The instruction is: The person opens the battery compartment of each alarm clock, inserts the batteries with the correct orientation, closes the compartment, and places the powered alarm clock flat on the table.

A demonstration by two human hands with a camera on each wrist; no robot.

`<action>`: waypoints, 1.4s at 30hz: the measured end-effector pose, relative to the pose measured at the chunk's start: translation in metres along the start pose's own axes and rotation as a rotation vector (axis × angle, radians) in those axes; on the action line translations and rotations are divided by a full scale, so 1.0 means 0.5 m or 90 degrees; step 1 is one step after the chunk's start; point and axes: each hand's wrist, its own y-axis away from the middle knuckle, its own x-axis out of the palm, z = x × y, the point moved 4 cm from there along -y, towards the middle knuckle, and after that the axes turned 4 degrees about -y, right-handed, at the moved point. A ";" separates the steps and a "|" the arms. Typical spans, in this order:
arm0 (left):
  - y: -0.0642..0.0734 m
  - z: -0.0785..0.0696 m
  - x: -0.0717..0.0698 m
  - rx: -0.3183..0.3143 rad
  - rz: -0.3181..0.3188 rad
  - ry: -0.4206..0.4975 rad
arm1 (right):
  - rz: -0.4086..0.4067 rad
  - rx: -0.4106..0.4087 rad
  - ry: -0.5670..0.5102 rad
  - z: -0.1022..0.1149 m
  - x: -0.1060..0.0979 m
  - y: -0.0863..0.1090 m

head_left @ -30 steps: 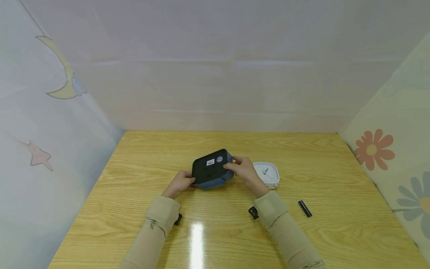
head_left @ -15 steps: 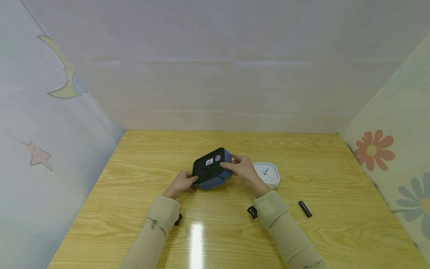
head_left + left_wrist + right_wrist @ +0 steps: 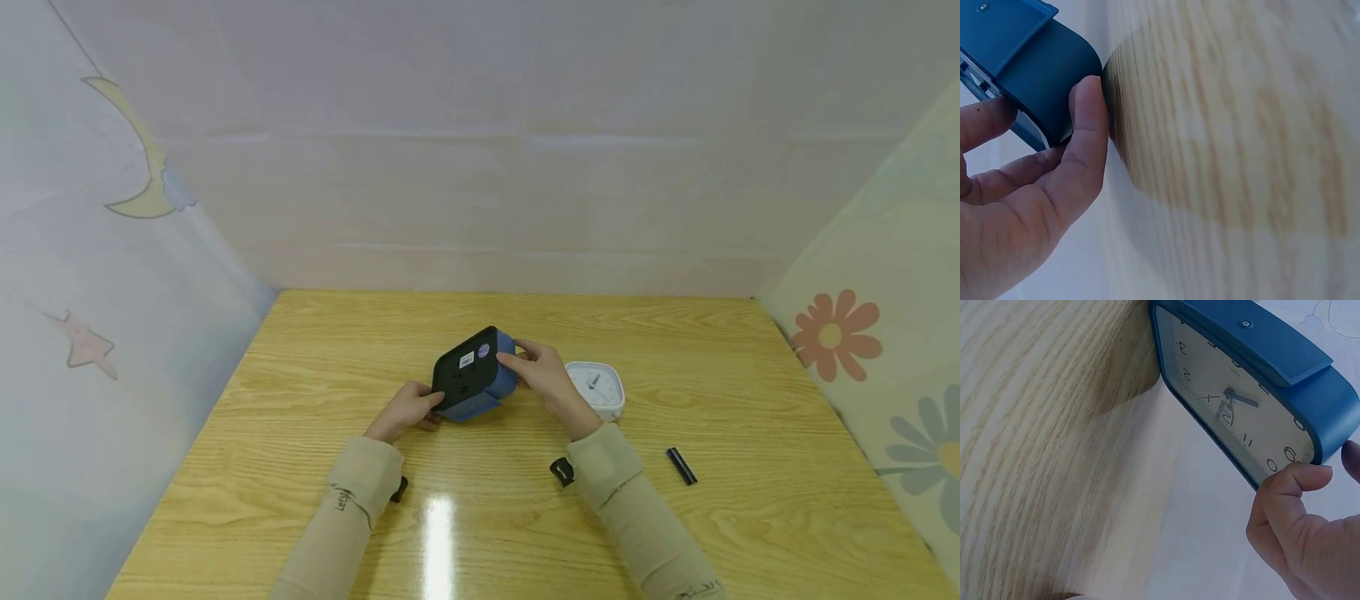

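Observation:
A blue alarm clock (image 3: 472, 407) is held tilted over the middle of the table, its black back turned up with a white barcode label and a round purple sticker. My left hand (image 3: 405, 410) grips its lower left corner, thumb on the back and fingers beneath. At the upper right corner my right hand (image 3: 546, 379) pinches it between thumb and fingers. The right wrist view shows the clock's numbered dial (image 3: 1210, 381) facing away from my head, with fingertips at its rim. In the left wrist view the rounded blue side (image 3: 1047, 75) lies close to the tabletop.
Just right of my right hand stands a white clock (image 3: 600, 390), partly covered by that wrist. A small black bar-shaped piece (image 3: 681, 466) lies farther right on the wooden table (image 3: 337, 333). Cloth walls (image 3: 480, 192) enclose the table's back and sides.
The blue clock has turned slightly in both hands: its right end rises and shifts a little left, and more of its blue right side shows. Both hands keep their grip.

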 end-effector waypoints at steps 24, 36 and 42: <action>0.006 -0.020 0.007 0.061 -0.028 -0.115 | 0.010 -0.069 0.108 0.031 0.016 0.006; 0.023 -0.065 0.013 0.299 -0.112 -0.169 | -0.012 -0.080 0.138 0.038 0.022 0.009; 0.028 -0.076 0.020 0.333 -0.130 -0.143 | -0.014 -0.077 0.144 0.042 0.026 0.011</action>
